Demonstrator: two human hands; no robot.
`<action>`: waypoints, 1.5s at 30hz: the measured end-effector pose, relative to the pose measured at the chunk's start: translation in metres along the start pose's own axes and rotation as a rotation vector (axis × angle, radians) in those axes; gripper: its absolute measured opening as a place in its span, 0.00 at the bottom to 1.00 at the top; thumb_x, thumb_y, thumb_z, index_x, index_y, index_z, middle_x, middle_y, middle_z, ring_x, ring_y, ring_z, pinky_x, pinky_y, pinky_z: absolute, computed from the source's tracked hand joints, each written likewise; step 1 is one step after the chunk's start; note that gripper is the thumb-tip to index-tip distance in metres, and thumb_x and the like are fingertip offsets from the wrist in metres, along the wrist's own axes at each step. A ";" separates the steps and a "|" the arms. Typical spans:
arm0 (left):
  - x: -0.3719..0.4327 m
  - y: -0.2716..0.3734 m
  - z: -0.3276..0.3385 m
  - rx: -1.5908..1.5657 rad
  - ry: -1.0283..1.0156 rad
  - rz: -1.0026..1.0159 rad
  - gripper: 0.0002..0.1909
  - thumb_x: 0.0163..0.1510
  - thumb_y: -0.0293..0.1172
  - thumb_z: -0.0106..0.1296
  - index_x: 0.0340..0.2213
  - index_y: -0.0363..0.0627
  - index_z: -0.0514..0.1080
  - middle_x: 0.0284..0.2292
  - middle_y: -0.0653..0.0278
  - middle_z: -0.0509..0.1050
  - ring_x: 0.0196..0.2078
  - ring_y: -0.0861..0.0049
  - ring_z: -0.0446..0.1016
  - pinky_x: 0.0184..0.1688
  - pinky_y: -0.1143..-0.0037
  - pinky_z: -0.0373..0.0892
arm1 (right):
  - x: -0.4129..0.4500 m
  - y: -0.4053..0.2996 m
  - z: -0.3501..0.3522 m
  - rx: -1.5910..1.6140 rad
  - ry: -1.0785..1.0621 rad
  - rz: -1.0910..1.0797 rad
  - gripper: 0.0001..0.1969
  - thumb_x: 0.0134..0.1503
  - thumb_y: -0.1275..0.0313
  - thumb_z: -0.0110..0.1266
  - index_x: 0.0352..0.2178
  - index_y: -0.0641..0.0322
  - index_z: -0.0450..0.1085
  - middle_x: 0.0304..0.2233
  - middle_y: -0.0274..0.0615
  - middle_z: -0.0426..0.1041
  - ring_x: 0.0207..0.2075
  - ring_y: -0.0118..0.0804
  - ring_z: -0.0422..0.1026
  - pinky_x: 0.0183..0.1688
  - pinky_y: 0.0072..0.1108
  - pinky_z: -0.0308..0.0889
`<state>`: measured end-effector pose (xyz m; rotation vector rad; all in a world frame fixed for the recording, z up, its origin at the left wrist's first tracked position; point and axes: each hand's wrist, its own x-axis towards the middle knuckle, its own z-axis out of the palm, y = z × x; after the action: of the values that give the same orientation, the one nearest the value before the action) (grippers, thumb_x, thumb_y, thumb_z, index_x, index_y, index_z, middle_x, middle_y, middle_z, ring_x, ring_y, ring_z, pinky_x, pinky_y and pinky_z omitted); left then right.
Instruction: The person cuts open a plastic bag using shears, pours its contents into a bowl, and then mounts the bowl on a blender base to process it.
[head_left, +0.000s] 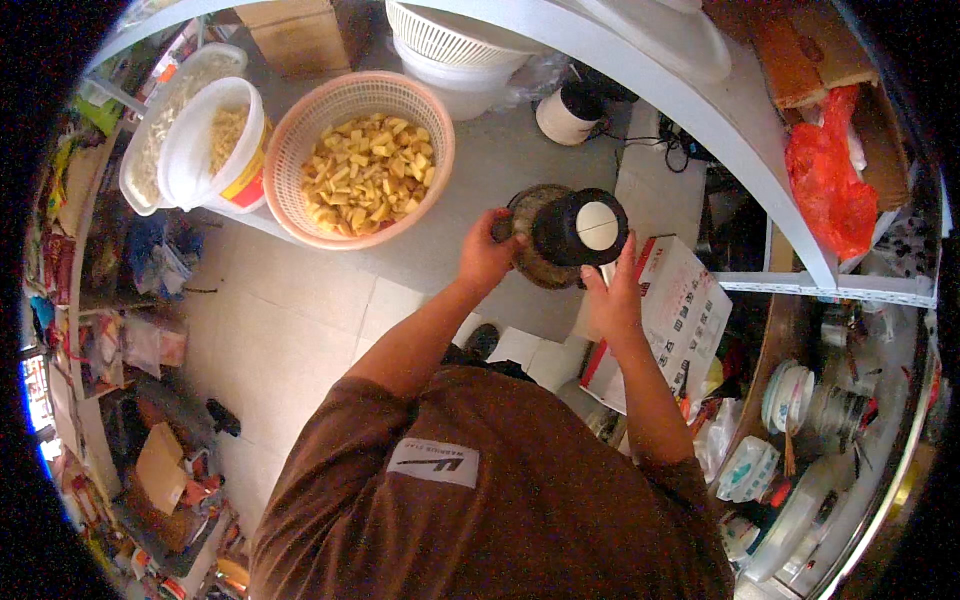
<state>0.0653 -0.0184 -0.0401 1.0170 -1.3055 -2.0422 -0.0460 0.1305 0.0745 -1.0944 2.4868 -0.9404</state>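
Observation:
Both my hands hold what looks like a blender jar above the grey tabletop. It has brownish contents or walls and a black upper part topped by a white round cap. My left hand grips the dark handle on the jar's left side. On the right, my right hand holds the jar near a white piece below the cap. Left of the jar, a pink plastic basket holds many chopped yellowish pieces. My fingers partly hide the jar's sides.
Beyond the jar stands a white appliance base with a cord. White tubs and a stacked colander line the grey table. A printed carton leans at right, under a curved-looking shelf edge.

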 end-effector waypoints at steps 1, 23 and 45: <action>-0.003 0.003 0.001 0.026 0.012 0.013 0.22 0.48 0.25 0.59 0.45 0.40 0.66 0.31 0.58 0.74 0.25 0.76 0.74 0.22 0.77 0.71 | 0.002 0.003 -0.002 -0.002 -0.004 -0.002 0.44 0.54 0.66 0.55 0.62 0.64 0.34 0.49 0.64 0.67 0.49 0.60 0.68 0.51 0.36 0.63; -0.001 -0.009 0.002 0.036 0.044 0.027 0.22 0.47 0.28 0.60 0.43 0.41 0.66 0.26 0.57 0.74 0.20 0.74 0.71 0.24 0.73 0.69 | 0.029 0.016 -0.015 0.041 -0.209 -0.180 0.40 0.56 0.73 0.51 0.62 0.62 0.34 0.51 0.54 0.66 0.39 0.50 0.75 0.44 0.32 0.69; 0.023 -0.015 -0.009 0.262 0.006 0.192 0.23 0.44 0.30 0.61 0.44 0.44 0.68 0.39 0.53 0.74 0.41 0.62 0.73 0.45 0.69 0.68 | 0.020 0.020 0.020 0.211 -0.132 0.239 0.44 0.52 0.65 0.58 0.62 0.64 0.38 0.52 0.55 0.65 0.50 0.48 0.68 0.52 0.31 0.62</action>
<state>0.0586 -0.0336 -0.0630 0.9647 -1.6317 -1.7572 -0.0610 0.1171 0.0462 -0.7483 2.2872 -0.9960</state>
